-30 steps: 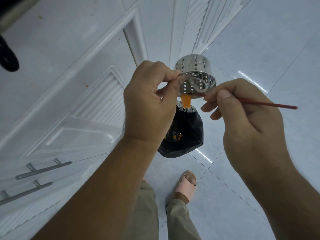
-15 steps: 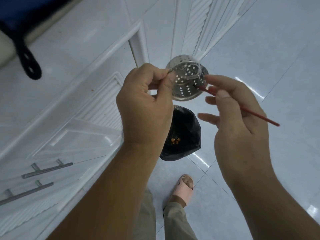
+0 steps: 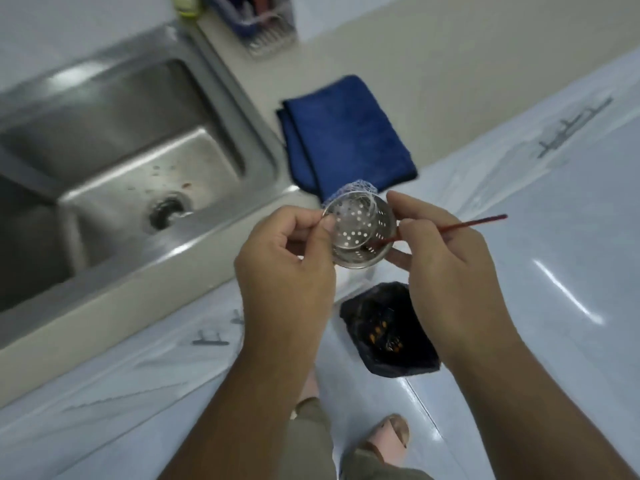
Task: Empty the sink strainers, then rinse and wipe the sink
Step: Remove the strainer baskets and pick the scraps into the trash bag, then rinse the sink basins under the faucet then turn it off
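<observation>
Hands: left hand point(image 3: 287, 258) pinches the strainer point(image 3: 360, 233) by its rim; right hand point(image 3: 446, 268) grips a red stick point(image 3: 478, 223), tip inside the strainer.
Strainer: held over the black bin bag point(image 3: 388, 330) on the floor, open side up.
Change: the orange scrap that was falling out is gone, and the head view has swung up to the sink point(image 3: 138, 168).
Sink: drain point(image 3: 169, 213) open, specks around it; blue cloth point(image 3: 346, 136) on the table point(image 3: 450, 81) to the right.
Meaning: this strainer looks emptied, so rinsing probably comes next.
</observation>
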`<state>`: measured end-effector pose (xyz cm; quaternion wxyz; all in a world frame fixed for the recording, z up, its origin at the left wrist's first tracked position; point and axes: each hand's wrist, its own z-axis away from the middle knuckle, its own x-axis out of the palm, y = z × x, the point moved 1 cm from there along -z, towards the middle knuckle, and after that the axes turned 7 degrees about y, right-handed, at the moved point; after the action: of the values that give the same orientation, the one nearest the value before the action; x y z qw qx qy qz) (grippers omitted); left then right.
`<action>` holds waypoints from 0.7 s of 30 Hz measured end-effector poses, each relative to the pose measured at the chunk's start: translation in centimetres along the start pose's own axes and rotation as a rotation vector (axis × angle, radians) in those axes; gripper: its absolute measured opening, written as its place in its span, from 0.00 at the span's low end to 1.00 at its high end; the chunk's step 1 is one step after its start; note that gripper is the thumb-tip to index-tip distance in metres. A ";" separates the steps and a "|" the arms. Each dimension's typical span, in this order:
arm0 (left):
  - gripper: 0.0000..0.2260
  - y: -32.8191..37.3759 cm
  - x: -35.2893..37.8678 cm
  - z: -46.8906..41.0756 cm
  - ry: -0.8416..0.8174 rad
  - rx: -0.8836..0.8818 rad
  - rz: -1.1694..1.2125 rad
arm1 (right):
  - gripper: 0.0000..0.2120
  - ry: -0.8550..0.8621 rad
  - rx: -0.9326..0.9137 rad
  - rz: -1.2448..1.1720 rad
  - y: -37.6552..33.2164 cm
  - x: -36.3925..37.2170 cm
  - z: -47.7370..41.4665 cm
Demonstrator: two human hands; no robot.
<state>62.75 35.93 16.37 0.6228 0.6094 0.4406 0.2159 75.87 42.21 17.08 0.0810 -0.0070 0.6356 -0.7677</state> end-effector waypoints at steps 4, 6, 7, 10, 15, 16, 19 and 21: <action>0.03 2.4 -6.9 -2.5 0.138 -0.068 -0.004 | 0.19 -0.231 -0.116 0.072 -5.7 5.8 1.8; 0.03 2.7 -10.3 -4.1 0.190 -0.126 -0.016 | 0.22 -0.350 -0.144 0.093 -7.9 9.2 3.0; 0.03 2.6 -11.9 -4.9 0.212 -0.158 -0.022 | 0.23 -0.389 -0.132 0.113 -8.5 11.2 3.3; 0.02 1.0 -16.2 -8.1 0.250 -0.255 -0.023 | 0.20 -0.451 -0.056 0.131 -8.6 17.7 3.0; 0.10 -5.6 -21.7 -15.8 0.195 -0.434 0.008 | 0.20 -0.540 0.016 0.312 -7.9 29.9 1.1; 0.11 -7.3 -22.6 -17.6 0.181 -0.482 0.019 | 0.18 -0.545 0.022 0.363 -7.2 32.3 0.4; 0.12 -12.8 -25.1 -21.7 0.126 -0.641 -0.021 | 0.18 -0.536 0.095 0.488 -3.9 38.8 -1.4; 0.12 -16.0 -26.1 -23.8 0.050 -0.718 -0.100 | 0.20 -0.555 0.163 0.600 -1.3 42.1 -2.2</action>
<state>25.65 25.80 11.78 0.7960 0.3242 0.3809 0.3409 33.94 38.97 14.02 0.4696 -0.0215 0.5005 -0.7269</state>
